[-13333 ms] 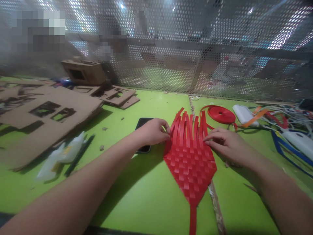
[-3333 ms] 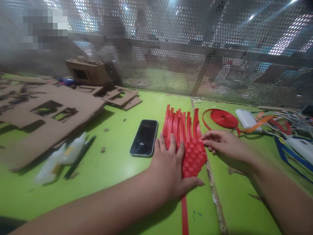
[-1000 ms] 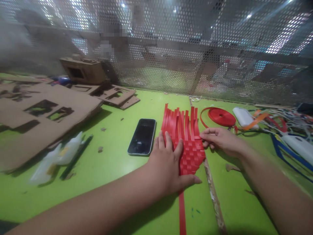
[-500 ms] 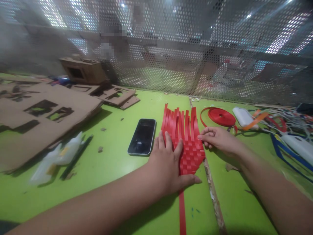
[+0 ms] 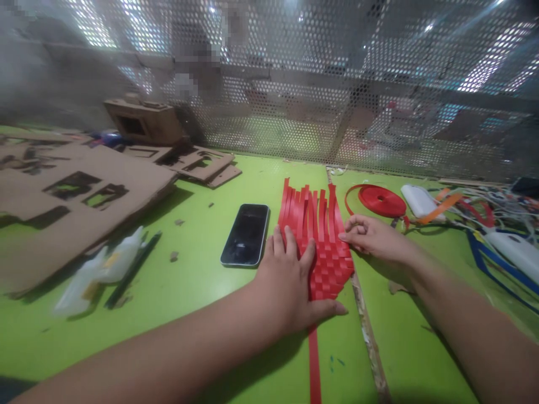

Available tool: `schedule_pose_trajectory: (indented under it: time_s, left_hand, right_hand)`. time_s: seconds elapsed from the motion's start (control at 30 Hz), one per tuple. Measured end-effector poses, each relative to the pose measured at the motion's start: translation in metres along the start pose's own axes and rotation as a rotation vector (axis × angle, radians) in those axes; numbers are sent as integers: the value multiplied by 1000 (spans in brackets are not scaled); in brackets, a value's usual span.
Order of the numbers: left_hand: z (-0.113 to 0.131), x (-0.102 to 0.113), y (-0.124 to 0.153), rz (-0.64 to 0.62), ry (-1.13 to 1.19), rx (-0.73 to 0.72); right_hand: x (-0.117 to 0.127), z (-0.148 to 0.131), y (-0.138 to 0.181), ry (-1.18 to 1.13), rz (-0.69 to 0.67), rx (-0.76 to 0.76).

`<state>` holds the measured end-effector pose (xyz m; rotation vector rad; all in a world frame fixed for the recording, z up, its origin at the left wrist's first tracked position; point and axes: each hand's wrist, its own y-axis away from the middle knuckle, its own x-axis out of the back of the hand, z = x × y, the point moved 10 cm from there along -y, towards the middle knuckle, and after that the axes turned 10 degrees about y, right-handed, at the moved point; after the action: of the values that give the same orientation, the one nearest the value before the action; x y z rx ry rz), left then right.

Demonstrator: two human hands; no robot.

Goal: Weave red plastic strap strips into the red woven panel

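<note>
A piece woven from red ribbon strips (image 5: 329, 262) lies on the green table, checkered in its lower part. Loose strip ends stand out at its far side, and one long strip runs toward me from its near end. My left hand (image 5: 286, 283) rests flat on the weave's left part with fingers spread, hiding some of it. At the right edge, my right hand (image 5: 370, 238) has its fingers curled, with thumb and forefinger pinching the outermost red strip. Left of the weave, close to my left fingertips, is a black-screened phone (image 5: 245, 234).
A coil of red ribbon (image 5: 382, 201) sits beyond my right hand, near a white box (image 5: 421, 202) and tangled cables. Cut cardboard panels (image 5: 105, 165), white glue bottles (image 5: 101, 272) and a black pen (image 5: 133, 269) lie left. A perforated metal screen (image 5: 273, 112) borders the far edge.
My right hand has shifted slightly up and left, its fingers drawn closer to the edge strip. The far end of that strip leans a little left. My left hand stays in place.
</note>
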<state>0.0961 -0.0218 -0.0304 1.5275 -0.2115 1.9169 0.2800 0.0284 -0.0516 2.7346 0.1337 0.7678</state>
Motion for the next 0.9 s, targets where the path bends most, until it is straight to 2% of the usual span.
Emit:
schedule_pose_trajectory:
  time_s: [0.33,0.5,0.67,0.9]
  left_hand:
    - [-2,-1,-3,3,16,9]
    - [0,1,-1,20,16,-7]
    - [0,3,0,46,33,-12]
    - [0,3,0,58,34,-18]
  right_hand:
    - [0,3,3,-98,1,22]
    - [3,7,2,9,-9,-47]
    - [6,2,7,40,71,18]
    - [5,4,5,84,91,26]
